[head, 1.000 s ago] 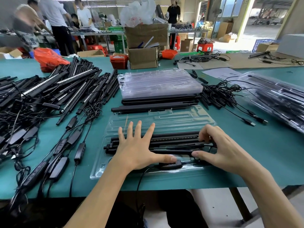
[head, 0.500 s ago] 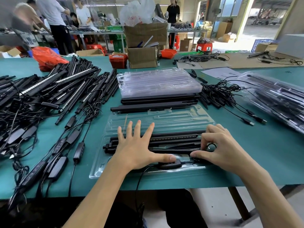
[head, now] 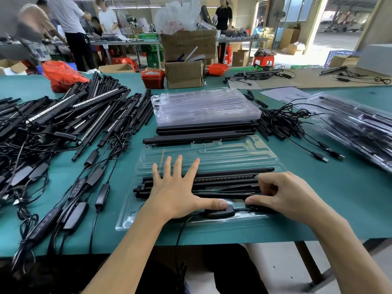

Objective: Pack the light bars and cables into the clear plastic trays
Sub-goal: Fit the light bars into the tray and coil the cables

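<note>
A clear plastic tray (head: 212, 153) lies open at the table's near edge. Several black light bars (head: 224, 179) lie in its near half. My left hand (head: 176, 187) lies flat with spread fingers on the bars' left part, its thumb pressing the black inline controller (head: 219, 213) at the tray's front. The controller's cable (head: 180, 234) hangs off the table edge. My right hand (head: 284, 194) has curled fingers on the bars' right end, and its thumb and fingertips pinch the cable beside the controller.
A big heap of loose light bars and controllers (head: 63, 128) fills the left. A stack of empty clear trays (head: 203, 105) sits behind, with loose bars (head: 199, 136) before it. USB cables (head: 297, 124) and packed trays (head: 360, 128) lie right. People work at far tables.
My right hand has slid slightly left along the bars, its fingers curling tighter over the cable. My left hand has stayed flat in place.
</note>
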A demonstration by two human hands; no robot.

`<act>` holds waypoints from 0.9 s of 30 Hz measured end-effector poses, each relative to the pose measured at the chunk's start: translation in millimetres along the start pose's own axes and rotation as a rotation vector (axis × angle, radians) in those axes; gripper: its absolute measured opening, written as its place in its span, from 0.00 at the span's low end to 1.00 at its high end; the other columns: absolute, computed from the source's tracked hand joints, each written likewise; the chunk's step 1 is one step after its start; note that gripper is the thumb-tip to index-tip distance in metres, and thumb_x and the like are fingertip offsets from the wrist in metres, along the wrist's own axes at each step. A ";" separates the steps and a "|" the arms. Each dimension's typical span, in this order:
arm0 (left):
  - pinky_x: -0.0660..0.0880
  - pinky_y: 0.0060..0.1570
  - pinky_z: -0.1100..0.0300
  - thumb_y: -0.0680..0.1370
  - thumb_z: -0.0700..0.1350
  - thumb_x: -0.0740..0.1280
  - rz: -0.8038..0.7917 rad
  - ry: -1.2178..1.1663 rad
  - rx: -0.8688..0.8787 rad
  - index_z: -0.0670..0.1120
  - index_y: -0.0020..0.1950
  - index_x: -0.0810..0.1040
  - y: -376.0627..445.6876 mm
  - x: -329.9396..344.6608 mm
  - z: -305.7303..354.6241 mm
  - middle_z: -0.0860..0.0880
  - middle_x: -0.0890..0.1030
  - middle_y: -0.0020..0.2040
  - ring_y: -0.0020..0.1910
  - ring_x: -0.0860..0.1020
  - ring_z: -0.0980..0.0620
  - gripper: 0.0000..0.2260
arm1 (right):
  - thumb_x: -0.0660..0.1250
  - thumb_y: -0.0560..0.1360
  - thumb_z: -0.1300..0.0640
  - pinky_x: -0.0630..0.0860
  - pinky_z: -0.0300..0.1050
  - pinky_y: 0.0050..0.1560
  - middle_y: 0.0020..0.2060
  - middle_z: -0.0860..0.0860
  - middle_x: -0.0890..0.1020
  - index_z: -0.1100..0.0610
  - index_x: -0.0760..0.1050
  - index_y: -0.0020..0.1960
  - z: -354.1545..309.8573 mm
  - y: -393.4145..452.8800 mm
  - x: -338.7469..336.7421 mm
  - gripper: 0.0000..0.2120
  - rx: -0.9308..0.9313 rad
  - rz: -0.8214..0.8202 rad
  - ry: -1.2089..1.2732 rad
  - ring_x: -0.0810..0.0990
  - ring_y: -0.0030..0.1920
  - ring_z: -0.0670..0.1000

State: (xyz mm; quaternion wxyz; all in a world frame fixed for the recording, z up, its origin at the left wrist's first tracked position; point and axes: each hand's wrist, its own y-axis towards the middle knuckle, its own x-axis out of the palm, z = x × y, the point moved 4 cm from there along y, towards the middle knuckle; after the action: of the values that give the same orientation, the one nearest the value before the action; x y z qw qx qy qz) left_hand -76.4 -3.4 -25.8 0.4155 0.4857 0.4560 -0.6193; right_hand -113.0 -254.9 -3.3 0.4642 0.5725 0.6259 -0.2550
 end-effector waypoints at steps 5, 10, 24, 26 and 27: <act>0.32 0.73 0.33 0.51 0.88 0.44 -0.001 -0.001 -0.001 0.63 0.78 0.32 -1.2 0.6 -0.2 0.46 0.34 0.81 0.78 0.30 0.41 0.60 | 0.70 0.61 0.28 0.65 0.43 0.32 0.28 0.42 0.73 0.49 0.66 0.35 0.9 -0.4 0.4 0.26 0.014 -0.014 0.005 0.68 0.32 0.45; 0.32 0.73 0.33 0.52 0.88 0.44 0.001 0.003 0.002 0.63 0.78 0.32 -0.5 1.0 -0.3 0.45 0.34 0.81 0.78 0.30 0.40 0.60 | 0.72 0.67 0.33 0.63 0.42 0.31 0.26 0.45 0.70 0.51 0.63 0.34 0.5 -1.7 3.0 0.26 -0.007 0.008 -0.010 0.65 0.30 0.48; 0.33 0.73 0.32 0.53 0.88 0.45 -0.018 0.011 0.005 0.63 0.78 0.32 -0.1 -0.5 0.3 0.45 0.35 0.81 0.78 0.31 0.40 0.60 | 0.80 0.67 0.48 0.64 0.38 0.32 0.26 0.43 0.70 0.49 0.71 0.34 9.7 6.4 -5.3 0.17 0.042 -0.278 0.192 0.66 0.29 0.43; 0.33 0.73 0.32 0.53 0.88 0.45 -0.006 0.006 0.007 0.63 0.78 0.33 0.2 -0.5 0.5 0.45 0.35 0.81 0.78 0.32 0.41 0.59 | 0.81 0.66 0.49 0.65 0.37 0.32 0.28 0.43 0.71 0.49 0.73 0.35 9.8 8.0 -5.9 0.16 0.072 -0.287 0.215 0.67 0.29 0.43; 0.33 0.73 0.32 0.53 0.88 0.45 0.003 0.006 0.009 0.63 0.78 0.33 0.2 -0.2 0.4 0.45 0.35 0.81 0.78 0.32 0.41 0.60 | 0.81 0.66 0.49 0.65 0.38 0.32 0.29 0.44 0.71 0.50 0.73 0.36 9.6 8.9 -6.0 0.16 0.088 -0.298 0.212 0.67 0.29 0.42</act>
State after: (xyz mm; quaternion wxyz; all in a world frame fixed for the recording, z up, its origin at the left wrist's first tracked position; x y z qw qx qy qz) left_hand -76.3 -3.8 -25.7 0.4127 0.4902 0.4538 -0.6193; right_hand -102.3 -264.1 -0.4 0.3272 0.5169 0.7375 -0.2861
